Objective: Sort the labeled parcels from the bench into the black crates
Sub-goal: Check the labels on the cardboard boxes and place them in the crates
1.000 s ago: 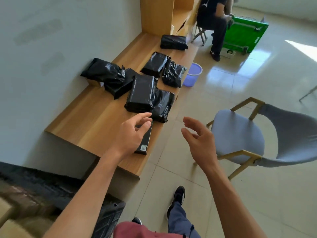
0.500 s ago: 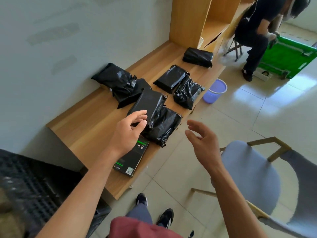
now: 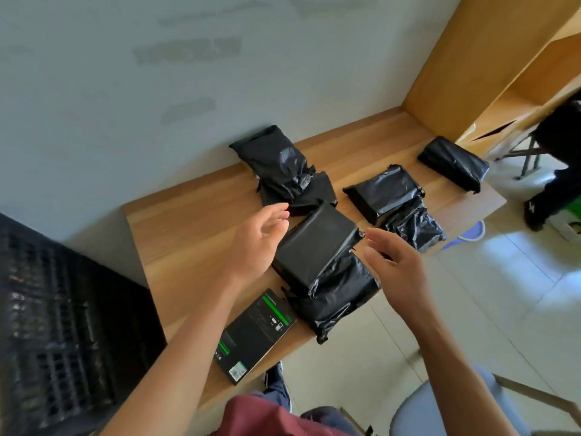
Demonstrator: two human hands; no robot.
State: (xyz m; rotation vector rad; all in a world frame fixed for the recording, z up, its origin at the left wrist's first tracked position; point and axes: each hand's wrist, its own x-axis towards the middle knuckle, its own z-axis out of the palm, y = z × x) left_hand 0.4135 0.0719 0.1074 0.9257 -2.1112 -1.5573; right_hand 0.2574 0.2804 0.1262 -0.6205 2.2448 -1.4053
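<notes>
Wooden bench [image 3: 188,234]: left hand [image 3: 257,243] and right hand [image 3: 396,265], both relaxed and empty, flank boxy parcel [image 3: 314,247]

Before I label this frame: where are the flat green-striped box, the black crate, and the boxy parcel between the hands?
flat green-striped box [image 3: 256,336], head view, middle of its printed face.
black crate [image 3: 59,325], head view, its lattice wall.
boxy parcel [image 3: 316,243], head view, centre of its smooth top.
</notes>
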